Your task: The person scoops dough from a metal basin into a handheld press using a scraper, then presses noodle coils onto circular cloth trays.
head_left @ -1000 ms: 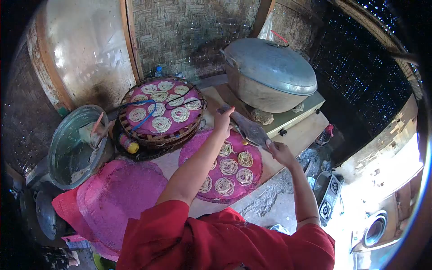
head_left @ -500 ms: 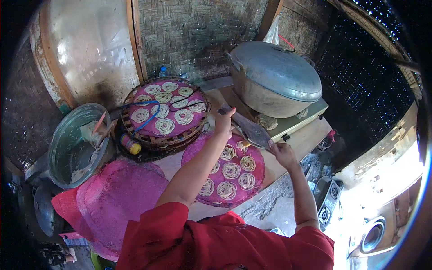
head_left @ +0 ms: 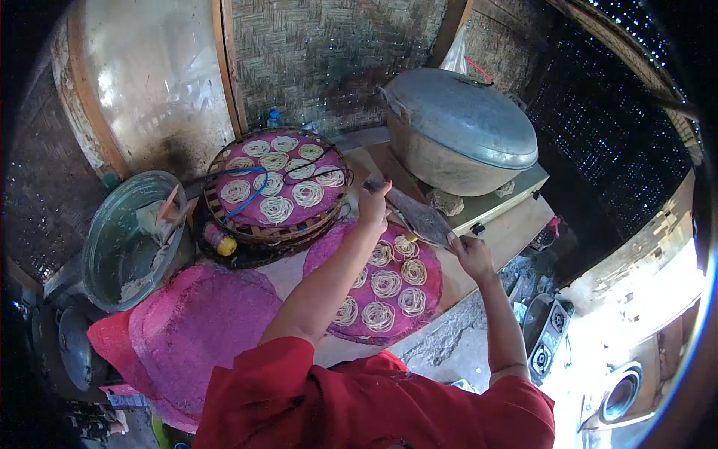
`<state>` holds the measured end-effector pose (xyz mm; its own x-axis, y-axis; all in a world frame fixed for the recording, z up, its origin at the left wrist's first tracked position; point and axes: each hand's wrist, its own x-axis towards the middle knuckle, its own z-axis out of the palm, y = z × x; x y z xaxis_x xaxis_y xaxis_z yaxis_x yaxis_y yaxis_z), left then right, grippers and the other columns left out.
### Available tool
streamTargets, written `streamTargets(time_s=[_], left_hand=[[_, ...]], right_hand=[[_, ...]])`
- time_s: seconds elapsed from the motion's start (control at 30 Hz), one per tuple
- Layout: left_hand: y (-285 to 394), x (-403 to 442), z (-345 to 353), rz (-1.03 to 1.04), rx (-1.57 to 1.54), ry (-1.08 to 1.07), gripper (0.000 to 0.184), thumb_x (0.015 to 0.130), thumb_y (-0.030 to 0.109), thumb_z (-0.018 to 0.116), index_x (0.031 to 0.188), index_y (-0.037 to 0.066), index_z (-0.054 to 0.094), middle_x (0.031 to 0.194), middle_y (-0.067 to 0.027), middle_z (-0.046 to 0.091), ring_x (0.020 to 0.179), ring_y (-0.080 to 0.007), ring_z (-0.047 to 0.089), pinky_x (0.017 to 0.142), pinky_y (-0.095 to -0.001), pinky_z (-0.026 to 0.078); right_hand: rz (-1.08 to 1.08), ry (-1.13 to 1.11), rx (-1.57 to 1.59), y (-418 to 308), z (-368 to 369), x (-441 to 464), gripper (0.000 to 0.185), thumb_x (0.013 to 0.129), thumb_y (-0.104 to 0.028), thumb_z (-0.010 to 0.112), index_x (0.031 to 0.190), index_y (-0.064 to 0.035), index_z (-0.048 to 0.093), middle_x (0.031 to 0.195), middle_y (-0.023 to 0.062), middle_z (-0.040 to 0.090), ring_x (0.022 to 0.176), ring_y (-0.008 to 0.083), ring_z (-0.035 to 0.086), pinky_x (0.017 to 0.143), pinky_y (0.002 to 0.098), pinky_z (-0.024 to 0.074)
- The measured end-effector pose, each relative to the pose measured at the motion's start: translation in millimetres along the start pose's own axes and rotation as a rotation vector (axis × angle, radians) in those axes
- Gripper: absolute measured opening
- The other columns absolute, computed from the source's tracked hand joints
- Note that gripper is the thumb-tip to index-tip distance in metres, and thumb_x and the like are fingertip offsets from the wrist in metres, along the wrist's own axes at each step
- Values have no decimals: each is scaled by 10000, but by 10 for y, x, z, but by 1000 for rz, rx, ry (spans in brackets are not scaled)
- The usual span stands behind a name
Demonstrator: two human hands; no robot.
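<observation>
A long dark tool with two handles [head_left: 420, 217] is held slanting over a round pink cloth [head_left: 434, 305] that bears several pale noodle coils [head_left: 386, 284]. My left hand [head_left: 373, 203] is closed round its upper left end. Its lower right end is in my closed right hand [head_left: 473, 254]. Beneath the tool, a loosely shaped coil [head_left: 406, 248] lies at the cloth's upper edge, with a small yellow piece just under the tool. My left forearm hides part of the cloth.
Behind stands a woven basket [head_left: 344, 218] topped with more coils on pink cloth. A large lidded pot [head_left: 458, 123] rests at the back right. Left are a green basin [head_left: 93, 258] and piled pink cloths [head_left: 213, 318]. A two-burner stove [head_left: 548, 338] sits lower right.
The view has shifted slightly. More strands have gathered under the tool into a coil at the cloth's upper edge. Both hands keep their hold on the tool.
</observation>
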<state>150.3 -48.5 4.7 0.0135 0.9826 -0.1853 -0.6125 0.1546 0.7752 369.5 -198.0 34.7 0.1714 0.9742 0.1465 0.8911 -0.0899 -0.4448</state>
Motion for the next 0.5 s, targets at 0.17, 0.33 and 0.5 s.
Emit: streamTargets(time_s=[0.17, 0.33, 0.5], left_hand=[[-391, 174, -80, -80, -99, -14, 346, 803, 202, 711, 1078, 154, 507, 1039, -13, 585, 952, -211, 543, 737, -492, 419], [-561, 342, -160, -69, -155, -43, 290, 838, 152, 667, 1094, 134, 532, 1013, -24, 610, 948, -214, 562, 761, -504, 465], [-434, 352, -353, 7, -175, -128, 397, 803, 137, 710, 1113, 164, 462, 1091, -33, 561, 1013, -225, 537, 757, -492, 419]], right_hand=[[25, -47, -45, 46, -78, -35, 633, 880, -596, 459, 763, -13, 678, 725, 238, 631, 738, 399, 635, 685, 465, 492], [-21, 36, -130, 96, 91, 41, 640, 889, -593, 440, 740, -14, 667, 736, 247, 631, 749, 409, 634, 684, 489, 492], [-14, 11, -60, 124, 451, 115, 627, 881, -591, 460, 804, -5, 668, 760, 253, 636, 772, 415, 630, 703, 478, 494]])
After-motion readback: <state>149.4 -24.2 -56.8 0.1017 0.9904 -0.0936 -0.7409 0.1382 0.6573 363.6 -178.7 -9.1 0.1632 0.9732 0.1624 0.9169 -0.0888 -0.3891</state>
